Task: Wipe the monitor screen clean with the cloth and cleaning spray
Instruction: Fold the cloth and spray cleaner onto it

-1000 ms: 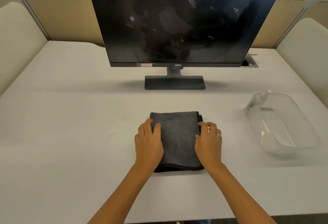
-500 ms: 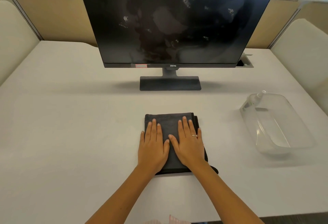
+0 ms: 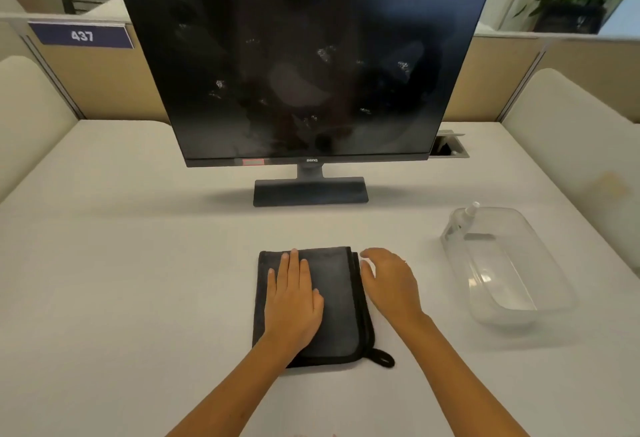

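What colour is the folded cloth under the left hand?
Dark grey folded cloth with black edging, clearest in the head view.

Light was soft and even, bright overhead. The monitor screen threw back dull grey reflections and speckled glints. A faint shadow sat under its stand. Wide-angle bending curved the table edges; far plants looked slightly soft.
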A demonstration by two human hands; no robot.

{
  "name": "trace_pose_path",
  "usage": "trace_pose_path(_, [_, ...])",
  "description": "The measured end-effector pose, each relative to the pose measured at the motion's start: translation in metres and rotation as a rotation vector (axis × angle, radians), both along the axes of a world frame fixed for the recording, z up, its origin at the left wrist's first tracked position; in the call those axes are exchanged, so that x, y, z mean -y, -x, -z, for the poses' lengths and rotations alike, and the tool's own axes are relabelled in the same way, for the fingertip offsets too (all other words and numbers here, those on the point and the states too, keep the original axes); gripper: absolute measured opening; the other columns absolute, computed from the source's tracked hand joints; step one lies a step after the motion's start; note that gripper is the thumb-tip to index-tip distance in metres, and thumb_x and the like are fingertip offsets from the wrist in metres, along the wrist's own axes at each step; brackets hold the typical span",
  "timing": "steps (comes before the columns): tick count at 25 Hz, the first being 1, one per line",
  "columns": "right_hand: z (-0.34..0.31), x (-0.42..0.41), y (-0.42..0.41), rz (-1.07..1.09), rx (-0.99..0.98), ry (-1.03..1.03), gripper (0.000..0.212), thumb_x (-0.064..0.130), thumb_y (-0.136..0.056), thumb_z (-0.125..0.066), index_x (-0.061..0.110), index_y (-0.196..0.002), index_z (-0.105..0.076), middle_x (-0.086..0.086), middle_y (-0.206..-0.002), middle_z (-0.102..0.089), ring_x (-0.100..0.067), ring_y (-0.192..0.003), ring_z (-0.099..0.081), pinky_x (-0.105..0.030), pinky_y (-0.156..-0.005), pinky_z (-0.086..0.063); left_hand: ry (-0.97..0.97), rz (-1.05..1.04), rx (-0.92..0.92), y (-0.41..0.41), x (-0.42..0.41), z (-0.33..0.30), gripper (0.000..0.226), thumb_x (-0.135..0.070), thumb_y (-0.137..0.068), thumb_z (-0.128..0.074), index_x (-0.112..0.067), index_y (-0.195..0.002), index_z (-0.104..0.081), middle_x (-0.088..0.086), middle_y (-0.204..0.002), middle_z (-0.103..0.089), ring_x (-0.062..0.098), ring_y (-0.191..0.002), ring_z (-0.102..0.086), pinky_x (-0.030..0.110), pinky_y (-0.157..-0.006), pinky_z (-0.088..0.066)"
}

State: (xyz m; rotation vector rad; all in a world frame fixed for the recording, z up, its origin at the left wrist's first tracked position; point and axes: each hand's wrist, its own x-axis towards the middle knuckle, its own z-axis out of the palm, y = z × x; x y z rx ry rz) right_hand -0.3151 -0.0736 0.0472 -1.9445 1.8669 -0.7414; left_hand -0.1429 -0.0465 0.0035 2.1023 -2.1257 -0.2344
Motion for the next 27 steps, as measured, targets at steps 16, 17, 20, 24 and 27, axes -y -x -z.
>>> trace_pose_path(16, [-0.033, 0.082, 0.19, 0.227, 0.329, 0.006, 0.024, 0.033, -0.091, -0.057, 0.015, -0.104, -0.067, -0.005, -0.109, -0.064, -0.016, -0.081, -0.058, -0.026, -0.071, -0.045, 0.01, 0.031, 0.024, 0.071, -0.007, 0.011, 0.076, -0.053, -0.091, 0.006, -0.013, -0.145, -0.03, 0.007, -0.154, -0.025, 0.028, -0.141, -0.024, 0.046, -0.112, -0.02])
trace_pose_path(17, [-0.031, 0.082, 0.19, 0.229, 0.319, 0.023, 0.022, 0.033, -0.091, -0.057, 0.016, -0.1, -0.068, -0.005, -0.103, -0.066, -0.016, -0.079, -0.058, -0.027, -0.07, -0.046, 0.003, 0.023, 0.022, 0.072, -0.008, 0.011, 0.076, -0.054, -0.091, 0.005, -0.013, -0.145, -0.03, 0.007, -0.154, -0.025, 0.028, -0.141, -0.024, 0.046, -0.112, -0.019])
trace_pose_path(20, [-0.034, 0.081, 0.193, 0.239, 0.309, 0.053, 0.02, 0.03, -0.09, -0.06, 0.015, -0.097, -0.072, -0.005, -0.097, -0.069, -0.014, -0.076, -0.058, -0.028, -0.069, -0.047, 0.008, 0.004, 0.022, 0.073, -0.009, 0.012, 0.074, -0.054, -0.091, 0.003, -0.015, -0.145, -0.03, 0.005, -0.154, -0.025, 0.026, -0.142, -0.024, 0.043, -0.112, -0.016])
trace_pose_path(24, [-0.061, 0.071, 0.198, 0.239, 0.301, 0.202, 0.025, 0.033, -0.088, -0.061, 0.012, -0.1, -0.071, 0.003, -0.091, -0.066, -0.008, -0.07, -0.057, -0.012, -0.062, -0.039, 0.032, -0.013, -0.001, 0.072, -0.01, 0.013, 0.065, -0.05, -0.093, -0.014, -0.014, -0.144, -0.034, 0.004, -0.153, -0.028, 0.025, -0.141, -0.025, 0.043, -0.112, -0.017])
trace_pose_path(27, [-0.096, 0.064, 0.2, 0.252, 0.389, 0.31, 0.028, 0.035, -0.088, -0.061, 0.013, -0.103, -0.069, 0.008, -0.093, -0.061, -0.011, -0.077, -0.057, -0.012, -0.065, -0.042, 0.034, -0.044, -0.029, 0.074, -0.01, 0.01, 0.065, -0.047, -0.091, -0.016, -0.012, -0.141, -0.038, 0.005, -0.152, -0.031, 0.025, -0.14, -0.028, 0.044, -0.112, -0.021])
